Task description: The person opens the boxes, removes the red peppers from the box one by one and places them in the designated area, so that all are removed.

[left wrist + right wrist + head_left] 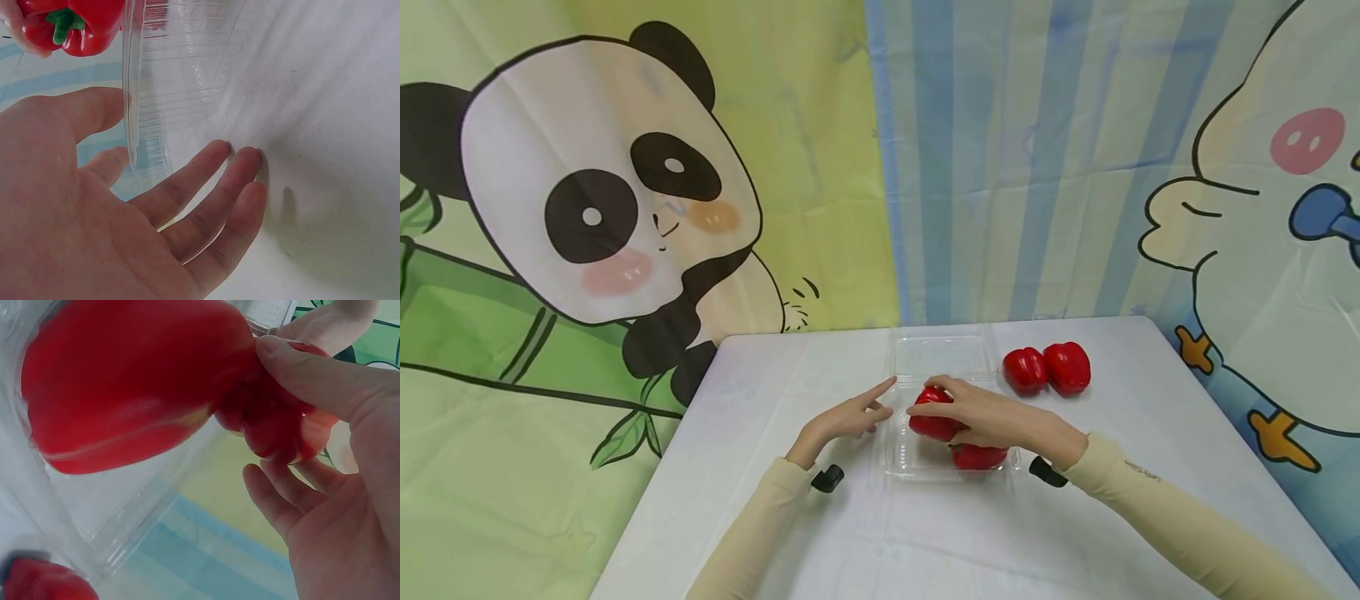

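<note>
My right hand [992,414] grips a red bell pepper [931,427] over the left part of a clear plastic clamshell container [917,460]. In the right wrist view, the thumb and fingers lie around this pepper [275,428]. A second red bell pepper [981,457] lies inside the container at its near right, under the right hand. At the container's left side is my left hand [847,417], fingers extended. The left wrist view shows its thumb at the clear rim, with other fingertips [247,159] near the white tabletop. The held pepper's green stem [64,26] faces that camera.
Two more red bell peppers, a left one [1025,371] and a right one [1067,368], sit beside the container's far right. Its clear lid [943,354] lies open toward the back. A printed curtain [820,167] hangs behind the white table [805,542].
</note>
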`<state>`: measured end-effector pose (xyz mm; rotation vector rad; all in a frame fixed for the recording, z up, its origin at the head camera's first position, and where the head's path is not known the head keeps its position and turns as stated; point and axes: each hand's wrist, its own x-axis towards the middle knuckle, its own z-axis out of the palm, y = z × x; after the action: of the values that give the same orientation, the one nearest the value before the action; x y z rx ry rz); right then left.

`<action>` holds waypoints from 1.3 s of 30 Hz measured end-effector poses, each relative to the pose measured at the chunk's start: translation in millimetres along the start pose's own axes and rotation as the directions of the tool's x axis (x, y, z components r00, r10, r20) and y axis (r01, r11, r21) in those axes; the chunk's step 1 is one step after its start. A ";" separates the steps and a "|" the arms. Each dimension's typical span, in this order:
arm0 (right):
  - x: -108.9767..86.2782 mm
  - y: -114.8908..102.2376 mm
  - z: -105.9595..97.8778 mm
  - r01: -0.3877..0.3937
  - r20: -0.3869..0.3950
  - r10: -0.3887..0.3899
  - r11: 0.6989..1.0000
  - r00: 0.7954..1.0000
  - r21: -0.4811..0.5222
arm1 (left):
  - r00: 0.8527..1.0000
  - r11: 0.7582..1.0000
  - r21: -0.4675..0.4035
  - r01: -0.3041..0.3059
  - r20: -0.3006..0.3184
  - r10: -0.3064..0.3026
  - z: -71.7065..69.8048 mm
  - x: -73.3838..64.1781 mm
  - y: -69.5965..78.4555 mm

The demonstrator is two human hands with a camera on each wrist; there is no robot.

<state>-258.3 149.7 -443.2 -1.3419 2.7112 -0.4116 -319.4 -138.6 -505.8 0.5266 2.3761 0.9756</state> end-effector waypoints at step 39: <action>-21.5 5.2 -17.7 -0.041 -0.088 0.042 0.999 0.995 0.014 | 1.000 1.000 0.004 -0.017 -0.010 0.017 1.0 -0.4 0.8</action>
<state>-252.7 173.2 -428.6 -1.2920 2.7978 -0.4940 -318.4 -137.8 -505.8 0.5451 2.3864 0.9839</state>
